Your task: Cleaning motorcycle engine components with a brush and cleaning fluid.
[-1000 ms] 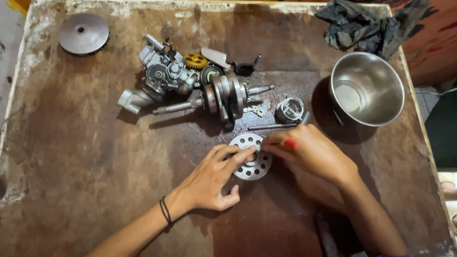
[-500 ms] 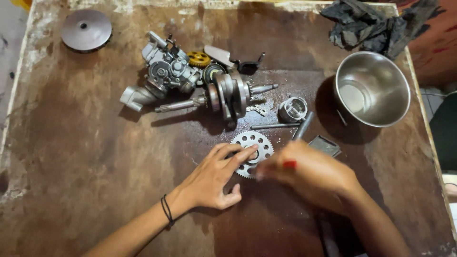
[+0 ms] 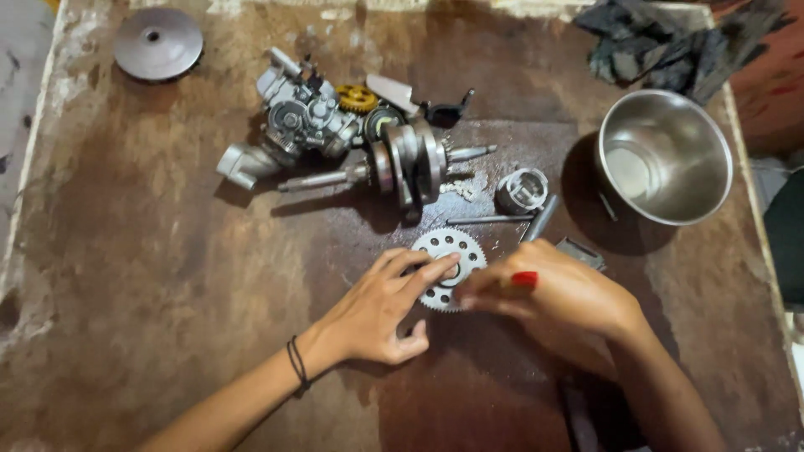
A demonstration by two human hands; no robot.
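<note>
Head view: we note the left hand (image 3: pixel 377 314) flat on the toothed, perforated silver metal gear disc (image 3: pixel 448 266), grip open; the right hand (image 3: pixel 561 297) touches the disc, its grip indeterminable.

Stained table (image 3: pixel 151 276) with engine parts (image 3: pixel 360 142)

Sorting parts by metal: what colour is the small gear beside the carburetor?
Brass-yellow gear, clearest in the head view.

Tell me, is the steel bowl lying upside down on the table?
No, the steel bowl stands upright, its open mouth facing up and its shiny inside visible.
</note>
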